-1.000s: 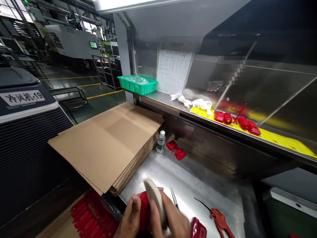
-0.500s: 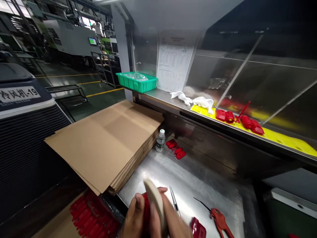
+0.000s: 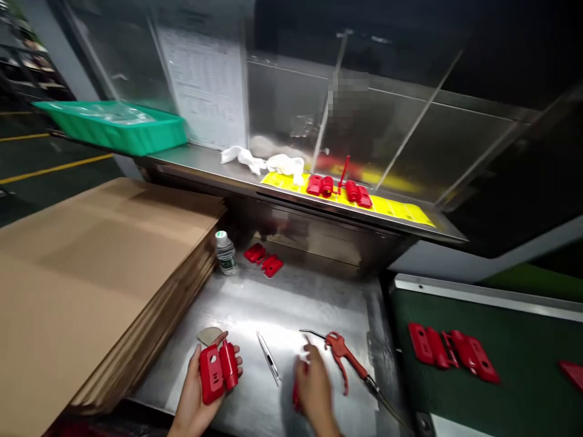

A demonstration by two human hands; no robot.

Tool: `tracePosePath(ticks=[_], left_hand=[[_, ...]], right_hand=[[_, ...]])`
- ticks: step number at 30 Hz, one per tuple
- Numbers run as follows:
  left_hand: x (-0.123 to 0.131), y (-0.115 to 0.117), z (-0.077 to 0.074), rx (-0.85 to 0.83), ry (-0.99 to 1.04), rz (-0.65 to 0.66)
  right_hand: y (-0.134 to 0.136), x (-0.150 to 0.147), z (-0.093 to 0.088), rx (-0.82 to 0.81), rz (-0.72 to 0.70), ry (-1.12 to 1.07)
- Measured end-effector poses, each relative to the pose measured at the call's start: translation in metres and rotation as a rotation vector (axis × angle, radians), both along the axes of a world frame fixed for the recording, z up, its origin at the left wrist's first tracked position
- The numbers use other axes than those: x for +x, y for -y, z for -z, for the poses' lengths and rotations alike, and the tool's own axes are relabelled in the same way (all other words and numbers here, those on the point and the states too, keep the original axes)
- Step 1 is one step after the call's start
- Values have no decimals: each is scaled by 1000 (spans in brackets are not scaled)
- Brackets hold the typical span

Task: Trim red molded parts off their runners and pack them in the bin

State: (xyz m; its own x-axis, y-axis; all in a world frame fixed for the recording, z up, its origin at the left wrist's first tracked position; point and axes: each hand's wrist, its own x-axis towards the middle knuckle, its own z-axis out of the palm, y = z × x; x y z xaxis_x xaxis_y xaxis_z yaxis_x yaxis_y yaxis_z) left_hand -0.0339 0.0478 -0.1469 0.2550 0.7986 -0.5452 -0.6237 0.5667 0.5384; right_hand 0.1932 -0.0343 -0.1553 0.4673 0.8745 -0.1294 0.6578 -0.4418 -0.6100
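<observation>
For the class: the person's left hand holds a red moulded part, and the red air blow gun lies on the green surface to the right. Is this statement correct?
No. The air blow gun lies on the steel bench, not on the green surface, as the head view shows. The left hand does hold the red moulded part.

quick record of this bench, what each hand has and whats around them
left hand: holding a red molded plastic part
right hand: blurred, at a small red piece
beside hands: slender steel tool, red air blow gun
surface: stainless steel bench
left of bench: stacked cardboard sheets
right of bench: red parts on a green surface
</observation>
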Motion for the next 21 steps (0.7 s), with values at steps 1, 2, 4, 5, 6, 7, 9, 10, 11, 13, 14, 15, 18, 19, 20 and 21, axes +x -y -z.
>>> tracePosePath(ticks=[1, 2, 4, 5, 6, 7, 9, 10, 11, 13, 14, 15, 18, 19, 20, 21], left_hand=[[14, 0, 2, -7, 24, 27], [29, 1, 2, -13, 46, 52], [60, 1, -4, -29, 86, 101], [74, 1, -7, -37, 101, 126], [87, 0, -11, -41, 115, 151], [99, 0, -14, -43, 125, 177], [116, -2, -19, -41, 132, 216], [122, -4, -21, -40, 130, 226], [127, -5, -22, -39, 125, 229], [134, -8, -24, -32, 108, 209], [136, -10, -25, -26, 100, 194], [139, -11, -26, -19, 95, 180], [147, -16, -36, 18, 94, 156], [149, -17, -41, 34, 92, 153], [152, -19, -47, 51, 88, 150], [153, -21, -53, 68, 83, 148]], right_hand=[[16, 35, 3, -48, 79, 59], [31, 67, 6, -110, 148, 105], [51, 118, 17, -233, 186, 126], [56, 135, 22, -276, 174, 115], [57, 147, 27, -305, 144, 87], [56, 155, 31, -320, 104, 44], [48, 163, 32, -321, 6, -80], [43, 165, 29, -307, -49, -152], [40, 168, 24, -283, -102, -218], [35, 172, 11, -198, -202, -318], [35, 174, 3, -123, -248, -360], [35, 175, -4, -39, -289, -398], [39, 170, -25, 169, -309, -561], [40, 165, -31, 175, -291, -665], [40, 160, -37, 144, -269, -771], [40, 154, -43, 101, -247, -866]])
